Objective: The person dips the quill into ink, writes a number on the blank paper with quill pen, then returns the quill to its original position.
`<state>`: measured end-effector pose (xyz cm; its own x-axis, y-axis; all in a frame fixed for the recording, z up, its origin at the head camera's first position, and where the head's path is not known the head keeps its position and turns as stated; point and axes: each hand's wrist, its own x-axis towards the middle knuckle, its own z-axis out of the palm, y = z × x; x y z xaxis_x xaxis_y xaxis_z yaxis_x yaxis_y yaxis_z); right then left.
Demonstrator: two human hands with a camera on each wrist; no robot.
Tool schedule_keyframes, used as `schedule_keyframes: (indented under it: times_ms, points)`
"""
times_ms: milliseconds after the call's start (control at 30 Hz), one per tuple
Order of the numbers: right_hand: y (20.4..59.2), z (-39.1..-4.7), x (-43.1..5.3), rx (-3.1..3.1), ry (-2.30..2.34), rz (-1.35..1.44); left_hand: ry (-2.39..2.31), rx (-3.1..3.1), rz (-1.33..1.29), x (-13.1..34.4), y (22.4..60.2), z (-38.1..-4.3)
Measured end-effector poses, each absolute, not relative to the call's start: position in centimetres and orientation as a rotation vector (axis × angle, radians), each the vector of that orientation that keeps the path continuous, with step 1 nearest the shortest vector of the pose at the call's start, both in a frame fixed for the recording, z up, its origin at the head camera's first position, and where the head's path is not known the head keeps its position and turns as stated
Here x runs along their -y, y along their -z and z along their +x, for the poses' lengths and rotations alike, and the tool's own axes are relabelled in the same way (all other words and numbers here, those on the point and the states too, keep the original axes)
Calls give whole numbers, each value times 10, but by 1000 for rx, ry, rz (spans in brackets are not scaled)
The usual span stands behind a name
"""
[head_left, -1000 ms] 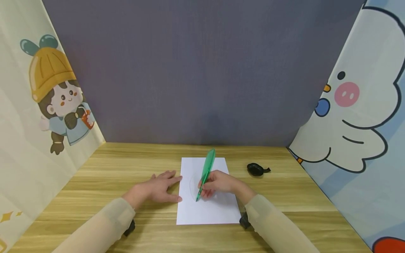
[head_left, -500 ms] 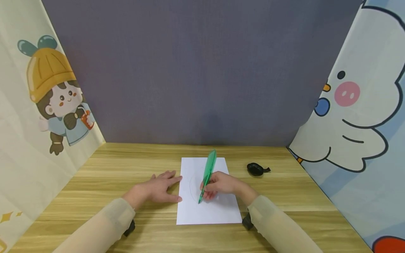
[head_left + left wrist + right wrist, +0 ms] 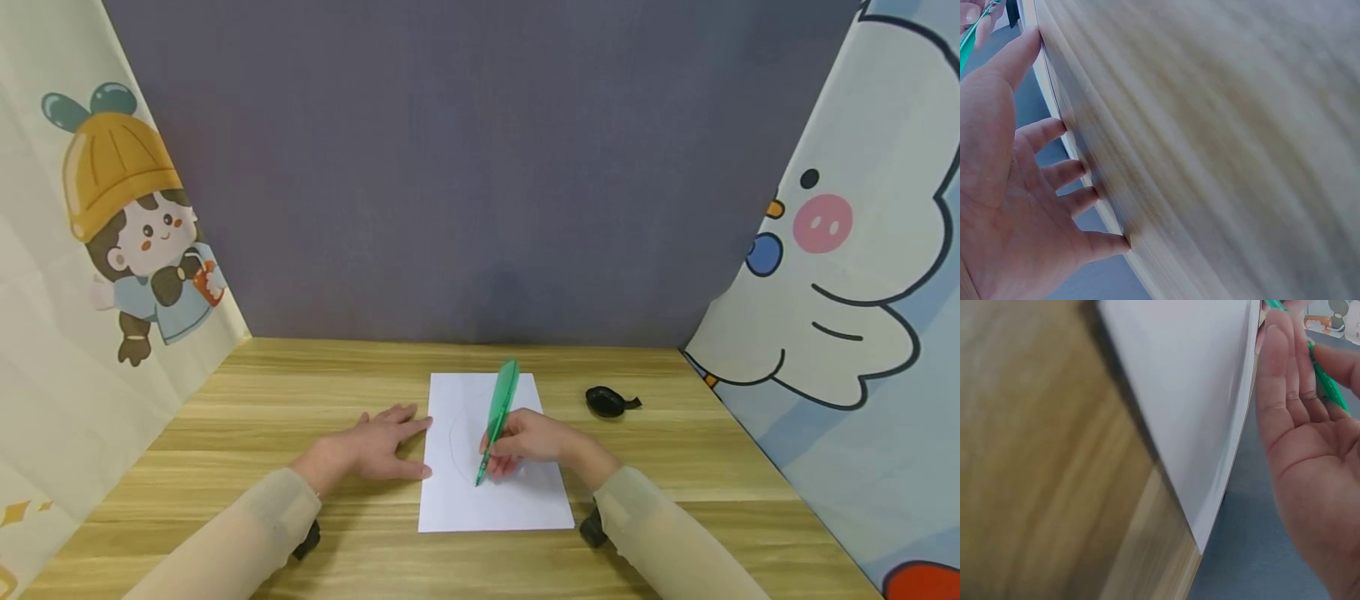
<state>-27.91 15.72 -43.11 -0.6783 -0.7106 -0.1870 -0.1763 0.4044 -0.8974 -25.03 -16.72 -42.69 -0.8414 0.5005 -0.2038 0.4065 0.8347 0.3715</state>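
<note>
A sheet of white paper (image 3: 461, 510) lies on the wooden table, bearing a thin curved line like the left part of a circle. My right hand (image 3: 534, 437) pinches a green feather-shaped pen (image 3: 502, 400), whose tip is at the lower end of that curve. In the right wrist view, the pen (image 3: 1330, 386) shows between thumb and fingers. At the paper's left edge, my left hand (image 3: 377, 447) rests with its fingers spread, thumb and a fingertip at the sheet's side. The left wrist view shows the left hand (image 3: 1016, 169) with its fingertips on the tabletop.
A small black oval object (image 3: 606, 402) with a short tail lies on the table (image 3: 330, 379) right of the paper. A dark grey panel (image 3: 465, 183) stands at the back. Printed curtains (image 3: 45, 292) flank both sides.
My right hand and the pen have shifted slightly right and toward me, and the curved line reaches further along its lower end. The left hand stays in place.
</note>
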Motion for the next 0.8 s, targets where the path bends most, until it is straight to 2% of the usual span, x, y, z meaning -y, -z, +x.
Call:
schedule_keyframes:
  times_ms: [800]
  points:
    - [434,-276,-173,-2106,1234,-793,-449,-2713,689,168,426,-249]
